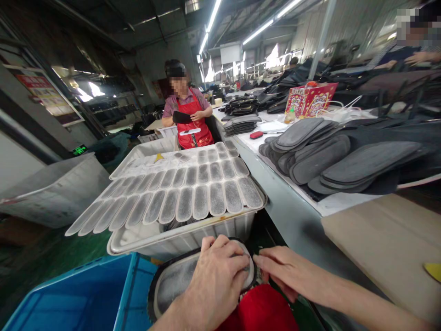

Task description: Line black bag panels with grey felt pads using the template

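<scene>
A grey oval panel (175, 278) with a pale rim lies on a larger black oval piece (152, 294) over my lap. My left hand (220, 271) is on top of the panel, its fingers bent and pressed down toward the right end. At that same end, my right hand (280, 269) pinches the edge of the black piece between thumb and fingers. Part of both pieces is hidden beneath the left hand and wrist. Red cloth (267, 309) shows just below the hands.
Rows of similar grey oval panels (165, 205) lie on a board over a white tub (220, 232). A blue crate (79, 294) stands at left. Dark oval pieces (320, 158) are stacked on the right-hand table (292, 230). A co-worker in a red apron (195, 133) holds a dark piece beyond.
</scene>
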`<state>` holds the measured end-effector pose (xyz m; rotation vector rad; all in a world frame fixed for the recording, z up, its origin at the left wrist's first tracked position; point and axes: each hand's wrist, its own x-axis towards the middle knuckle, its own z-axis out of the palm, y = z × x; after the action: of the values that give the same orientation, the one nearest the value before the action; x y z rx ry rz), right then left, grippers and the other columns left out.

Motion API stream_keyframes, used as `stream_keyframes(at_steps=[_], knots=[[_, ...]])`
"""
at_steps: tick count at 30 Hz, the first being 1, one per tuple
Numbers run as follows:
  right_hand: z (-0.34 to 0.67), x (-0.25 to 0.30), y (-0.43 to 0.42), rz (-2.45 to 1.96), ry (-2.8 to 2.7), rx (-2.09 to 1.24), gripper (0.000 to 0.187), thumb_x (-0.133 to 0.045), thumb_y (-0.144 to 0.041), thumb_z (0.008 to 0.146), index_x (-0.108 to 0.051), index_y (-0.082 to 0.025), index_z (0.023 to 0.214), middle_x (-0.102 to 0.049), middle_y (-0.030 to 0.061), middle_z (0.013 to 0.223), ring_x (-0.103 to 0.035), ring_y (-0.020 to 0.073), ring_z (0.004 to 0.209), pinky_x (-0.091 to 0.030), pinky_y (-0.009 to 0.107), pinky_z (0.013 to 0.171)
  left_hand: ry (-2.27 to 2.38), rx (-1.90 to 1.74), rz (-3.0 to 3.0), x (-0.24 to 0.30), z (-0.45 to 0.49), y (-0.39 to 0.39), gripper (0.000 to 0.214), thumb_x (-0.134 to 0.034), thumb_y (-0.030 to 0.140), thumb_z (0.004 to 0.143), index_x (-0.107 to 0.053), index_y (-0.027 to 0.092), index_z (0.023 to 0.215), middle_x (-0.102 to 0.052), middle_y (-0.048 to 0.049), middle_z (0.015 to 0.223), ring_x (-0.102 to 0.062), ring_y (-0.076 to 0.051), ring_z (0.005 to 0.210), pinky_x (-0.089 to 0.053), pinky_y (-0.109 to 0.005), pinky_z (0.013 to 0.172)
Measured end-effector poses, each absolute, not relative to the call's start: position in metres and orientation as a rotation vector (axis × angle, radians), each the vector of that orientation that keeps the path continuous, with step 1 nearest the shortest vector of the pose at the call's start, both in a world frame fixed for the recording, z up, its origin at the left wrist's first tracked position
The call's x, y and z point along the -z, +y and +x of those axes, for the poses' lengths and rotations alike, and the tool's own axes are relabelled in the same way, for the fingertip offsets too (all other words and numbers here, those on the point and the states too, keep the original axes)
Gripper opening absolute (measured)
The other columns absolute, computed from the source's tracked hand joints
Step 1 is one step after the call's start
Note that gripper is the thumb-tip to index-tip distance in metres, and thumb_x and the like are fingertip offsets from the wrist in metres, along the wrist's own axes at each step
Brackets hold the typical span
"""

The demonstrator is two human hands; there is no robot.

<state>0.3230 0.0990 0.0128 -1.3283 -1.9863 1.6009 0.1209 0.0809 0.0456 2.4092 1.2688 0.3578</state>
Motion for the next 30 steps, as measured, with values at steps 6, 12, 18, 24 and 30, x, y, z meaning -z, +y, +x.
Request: stream_keyframes(at_steps=[6, 12, 18, 24, 30], knots=[[0.299, 0.005, 0.08, -1.414, -1.669, -1.713, 0.057, -0.051, -0.075, 0.077, -0.05, -0.02, 0.061, -0.042, -0.0043, 0.04, -0.039, 0.0093, 0.033, -0.024, 0.022, 0.034, 1.292, -0.384, 2.256, -0.045, 0.116, 0.08, 0.026, -0.069, 0.013, 0.077, -0.07, 0.032, 0.095, -0.068, 0.0114, 0.106, -0.053, -0.017, 0.101, -0.028, -0.039, 0.085], [0.288, 0.017, 0.073, -1.466, -1.483, -1.723, 0.058, -0.043, -0.077, 0.077, -0.044, -0.023, 0.057, -0.032, -0.0073, 0.036, -0.031, 0.0086, 0.031, -0.022, 0.022, 0.034, 1.319, -0.37, 2.241, -0.042, 0.115, 0.083, 0.019, -0.076, 0.023, 0.075, -0.071, 0.031, 0.091, -0.07, 0.0073, 0.102, -0.054, -0.02, 0.1, -0.029, -0.041, 0.085], [0.28, 0.023, 0.065, -1.426, -1.376, -1.696, 0.058, -0.043, -0.08, 0.075, -0.031, -0.025, 0.058, -0.021, -0.0102, 0.043, -0.02, 0.0064, 0.037, -0.018, 0.023, 0.038, 1.399, -0.315, 2.238, -0.047, 0.119, 0.086, 0.013, -0.074, 0.025, 0.076, -0.07, 0.028, 0.088, -0.069, 0.0048, 0.098, -0.055, -0.021, 0.098, -0.031, -0.043, 0.085], [0.283, 0.023, 0.075, -1.424, -1.51, -1.602, 0.049, -0.05, -0.061, 0.082, -0.034, -0.023, 0.057, -0.026, -0.0074, 0.049, -0.022, 0.0074, 0.044, -0.017, 0.026, 0.043, 1.413, -0.342, 2.272, -0.045, 0.122, 0.083, 0.008, -0.068, 0.019, 0.078, -0.068, 0.026, 0.083, -0.068, 0.0026, 0.098, -0.056, -0.021, 0.097, -0.032, -0.044, 0.084], [0.291, -0.004, 0.089, -1.501, -1.708, -1.492, 0.041, -0.054, -0.056, 0.082, -0.04, -0.022, 0.064, -0.035, -0.0067, 0.051, -0.035, 0.0091, 0.045, -0.025, 0.023, 0.042, 1.406, -0.426, 2.199, -0.047, 0.118, 0.078, 0.009, -0.068, 0.019, 0.077, -0.069, 0.026, 0.083, -0.071, 0.0044, 0.1, -0.055, -0.021, 0.099, -0.032, -0.046, 0.085]])
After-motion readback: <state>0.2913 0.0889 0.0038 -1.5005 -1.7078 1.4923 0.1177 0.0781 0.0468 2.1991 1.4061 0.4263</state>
